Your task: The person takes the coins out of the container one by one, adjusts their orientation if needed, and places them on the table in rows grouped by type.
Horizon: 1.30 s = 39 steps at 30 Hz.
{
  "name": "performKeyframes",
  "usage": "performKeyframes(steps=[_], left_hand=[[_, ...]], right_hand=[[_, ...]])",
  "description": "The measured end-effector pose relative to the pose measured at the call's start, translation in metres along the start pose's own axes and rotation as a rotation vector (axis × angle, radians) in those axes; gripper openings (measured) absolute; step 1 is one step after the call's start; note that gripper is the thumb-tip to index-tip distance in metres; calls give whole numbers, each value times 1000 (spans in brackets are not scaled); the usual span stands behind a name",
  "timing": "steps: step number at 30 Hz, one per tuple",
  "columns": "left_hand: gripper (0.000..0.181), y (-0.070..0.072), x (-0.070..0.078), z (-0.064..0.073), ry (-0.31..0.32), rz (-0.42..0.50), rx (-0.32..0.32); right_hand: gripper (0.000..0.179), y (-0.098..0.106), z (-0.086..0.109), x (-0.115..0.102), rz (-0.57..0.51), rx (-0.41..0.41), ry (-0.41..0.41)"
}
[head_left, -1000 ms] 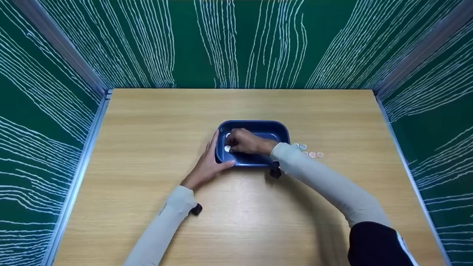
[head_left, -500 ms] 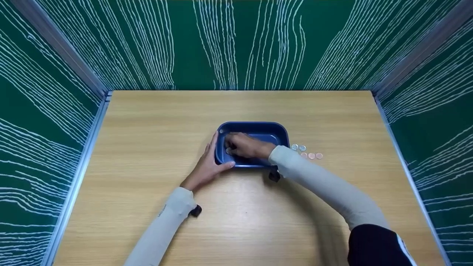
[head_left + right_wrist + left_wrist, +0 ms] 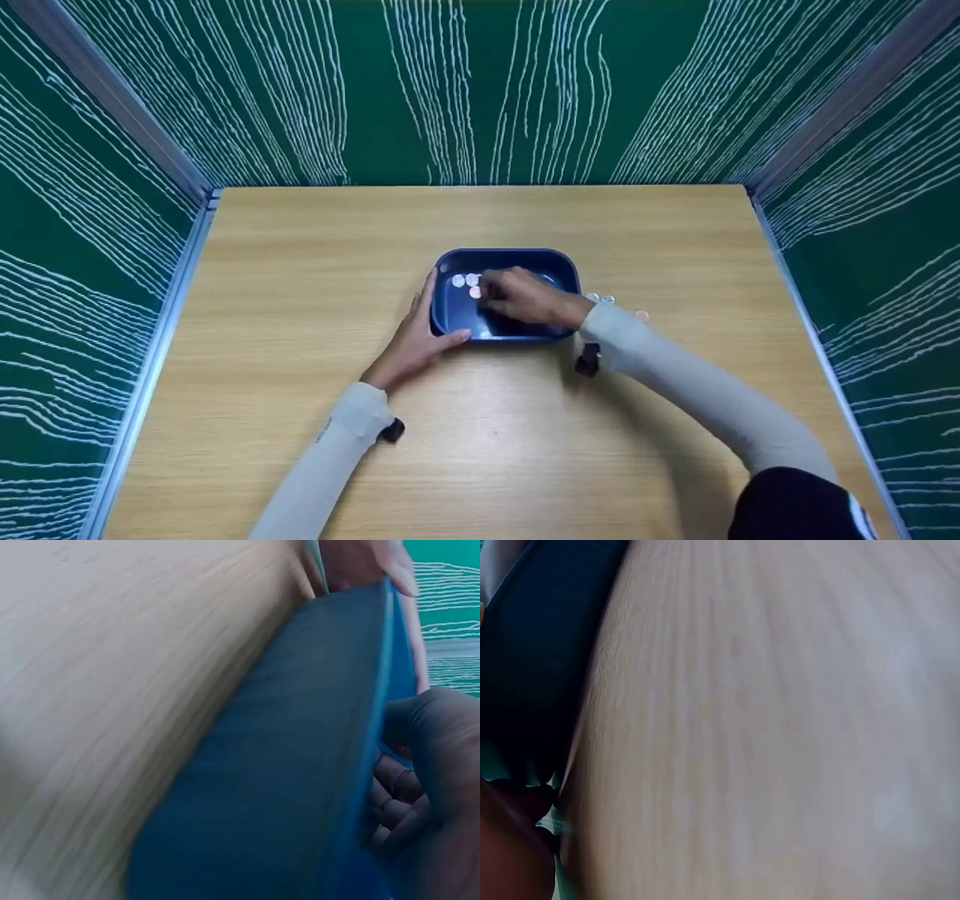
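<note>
A dark blue rectangular tray [image 3: 457, 322] stands in the middle of the table. My left hand [image 3: 412, 341] holds its left front corner, fingers along the left wall and thumb over the front rim. Inside the tray, my right hand [image 3: 517, 295] pinches downward with curled fingers, mostly hiding what they hold. A copper-coloured coin [image 3: 475, 292] shows right at its fingertips. Two silver coins [image 3: 465, 280] lie side by side on the tray floor, to the left of that hand. In the right wrist view the curled fingers [image 3: 397, 780] show behind the tray's front wall.
On the wooden table [image 3: 300, 262], two silver coins [image 3: 600, 298] sit just beyond the tray's right end. A copper-coloured coin [image 3: 642, 316] lies farther right, beside the sleeve [image 3: 675, 367]. Green walls [image 3: 390, 90] with white wavy lines enclose the table's back and sides.
My right hand has drawn back to the right inside the tray, uncovering the coins at its left. The coin low at the left of the tray has gone from there. My left hand stays put.
</note>
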<state>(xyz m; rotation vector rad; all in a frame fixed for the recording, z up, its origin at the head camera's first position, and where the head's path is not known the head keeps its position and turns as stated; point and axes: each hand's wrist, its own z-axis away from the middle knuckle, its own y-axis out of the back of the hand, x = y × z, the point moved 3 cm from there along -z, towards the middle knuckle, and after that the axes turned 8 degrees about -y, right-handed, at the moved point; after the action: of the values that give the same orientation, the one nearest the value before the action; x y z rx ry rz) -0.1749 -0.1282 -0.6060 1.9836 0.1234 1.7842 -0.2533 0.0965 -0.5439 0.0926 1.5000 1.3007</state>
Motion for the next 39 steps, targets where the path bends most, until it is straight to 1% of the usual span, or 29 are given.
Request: performKeyframes(steps=[9, 16, 23, 32, 37, 39], left_hand=[[124, 0, 0, 0, 6, 2, 4], [124, 0, 0, 0, 22, 7, 6], [124, 0, -1, 0, 27, 8, 7], [126, 0, 0, 0, 30, 0, 0], [125, 1, 0, 0, 5, -9, -4], [125, 1, 0, -1, -6, -12, -3]], right_hand=[[12, 30, 37, 6, -5, 115, 21], [12, 49, 61, 18, -134, 136, -32], [12, 58, 81, 34, -231, 180, -102], [8, 68, 100, 63, -263, 270, -174], [10, 74, 109, 84, -246, 321, -201], [12, 76, 113, 93, -239, 333, -227]])
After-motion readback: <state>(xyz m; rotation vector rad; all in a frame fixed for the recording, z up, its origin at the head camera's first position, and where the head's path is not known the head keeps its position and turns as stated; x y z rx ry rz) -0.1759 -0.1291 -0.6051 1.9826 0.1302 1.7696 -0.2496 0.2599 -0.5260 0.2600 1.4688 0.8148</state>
